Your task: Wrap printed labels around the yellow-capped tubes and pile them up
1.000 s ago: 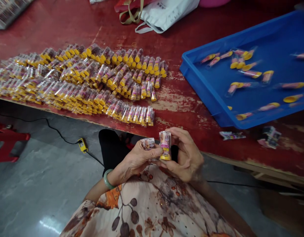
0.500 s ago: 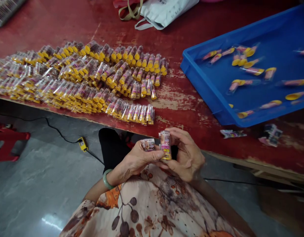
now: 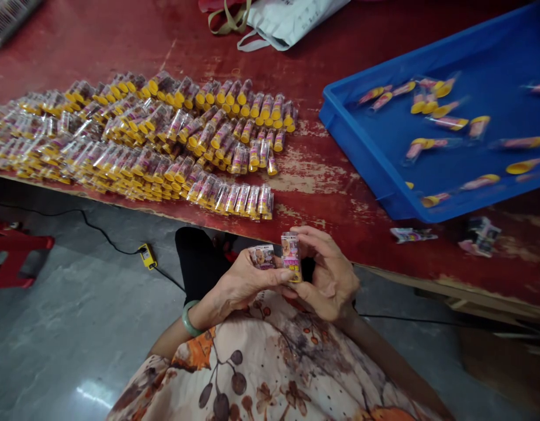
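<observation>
A small clear tube (image 3: 290, 251) with a printed wrap stands nearly upright above the lap, near the table edge, its lower end between both hands. The right hand (image 3: 335, 286) pinches it, fingers curled behind and thumb near the base. The left hand (image 3: 239, 283) has its thumb laid against the tube's lower front and grips a few printed slips (image 3: 263, 256) beside it. Because one hand minds two things, the slips could fan out or slide towards the lap if that thumb lifts carelessly, and too hard a squeeze might crease the wrap or skew it. Ahead, on the worn red table (image 3: 305, 175), yellow-ended tubes (image 3: 142, 161) lie heaped in rows; those close to the front edge could roll off if a forearm or sleeve nudged the pile. To the right, a blue tray (image 3: 362, 146) holds scattered wrapped pieces (image 3: 449, 124), and its near corner sits by a crumpled packet (image 3: 414, 235), which could get swept along with a careless reach. Down on the left, a black cord (image 3: 88, 222) crosses the floor, where a foot might snag it
</observation>
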Motion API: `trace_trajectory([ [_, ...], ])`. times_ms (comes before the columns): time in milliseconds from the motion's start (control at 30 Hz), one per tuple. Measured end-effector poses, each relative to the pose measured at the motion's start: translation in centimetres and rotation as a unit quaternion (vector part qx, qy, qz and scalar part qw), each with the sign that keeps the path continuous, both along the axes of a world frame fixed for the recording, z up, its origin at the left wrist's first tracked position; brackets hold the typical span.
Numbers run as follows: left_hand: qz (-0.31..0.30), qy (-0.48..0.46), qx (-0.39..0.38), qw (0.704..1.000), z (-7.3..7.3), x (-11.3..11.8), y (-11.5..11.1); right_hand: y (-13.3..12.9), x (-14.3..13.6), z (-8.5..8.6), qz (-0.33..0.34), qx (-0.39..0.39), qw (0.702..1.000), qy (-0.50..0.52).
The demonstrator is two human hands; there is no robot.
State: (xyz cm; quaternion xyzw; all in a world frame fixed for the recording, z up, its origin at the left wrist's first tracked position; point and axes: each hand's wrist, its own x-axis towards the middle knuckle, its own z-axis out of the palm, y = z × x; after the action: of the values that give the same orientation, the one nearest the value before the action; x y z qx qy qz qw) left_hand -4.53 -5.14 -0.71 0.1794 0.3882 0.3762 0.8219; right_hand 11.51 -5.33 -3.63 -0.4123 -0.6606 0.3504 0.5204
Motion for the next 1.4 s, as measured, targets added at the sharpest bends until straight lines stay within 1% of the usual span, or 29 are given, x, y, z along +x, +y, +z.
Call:
trace_trajectory([
  [100, -0.004, 0.001, -0.002, 1.000, 0.1, 0.0, 0.1, 0.1, 0.0, 0.1, -0.004, 0.003, 1.000, -0.008],
  [233, -0.014, -0.010, -0.025, 1.000, 0.2, -0.1, 0.2, 0.3, 0.0, 0.2, 0.004, -0.002, 1.000, -0.011],
  [333, -0.021, -0.023, -0.037, 0.999, 0.2, -0.2, 0.3, 0.4, 0.1, 0.4, 0.012, -0.007, 1.000, -0.002],
  [500, -0.029, -0.034, -0.037, 0.998, 0.3, -0.3, 0.3, 0.3, -0.1, 0.6, 0.023, -0.013, 0.999, 0.019],
  [667, -0.026, -0.036, -0.043, 0.998, 0.3, -0.2, 0.2, 0.2, -0.2, 0.6, 0.024, -0.015, 0.999, 0.034],
  [833, -0.028, -0.027, -0.051, 0.998, 0.5, -0.3, 0.3, 0.3, -0.3, 0.5, 0.013, -0.005, 1.000, 0.024],
  [967, -0.031, -0.013, -0.043, 0.998, 0.6, -0.3, 0.4, 0.3, -0.3, 0.4, 0.012, -0.001, 1.000, 0.020],
  [1067, -0.032, -0.007, -0.042, 0.999, 0.6, -0.3, 0.5, 0.5, -0.2, 0.6, 0.013, 0.010, 1.000, 0.007],
  [1167, -0.025, -0.021, -0.054, 0.998, 0.5, -0.3, 0.6, 0.7, -0.1, 1.0, 0.021, 0.014, 1.000, -0.012],
  [1233, -0.019, -0.030, -0.060, 0.998, 0.4, -0.3, 0.6, 0.8, -0.1, 1.1, 0.020, 0.026, 0.999, -0.014],
  [1400, 0.006, -0.045, -0.063, 0.997, 0.4, -0.1, 0.5, 0.8, -0.5, 0.6, -0.013, 0.113, 0.993, -0.019],
])
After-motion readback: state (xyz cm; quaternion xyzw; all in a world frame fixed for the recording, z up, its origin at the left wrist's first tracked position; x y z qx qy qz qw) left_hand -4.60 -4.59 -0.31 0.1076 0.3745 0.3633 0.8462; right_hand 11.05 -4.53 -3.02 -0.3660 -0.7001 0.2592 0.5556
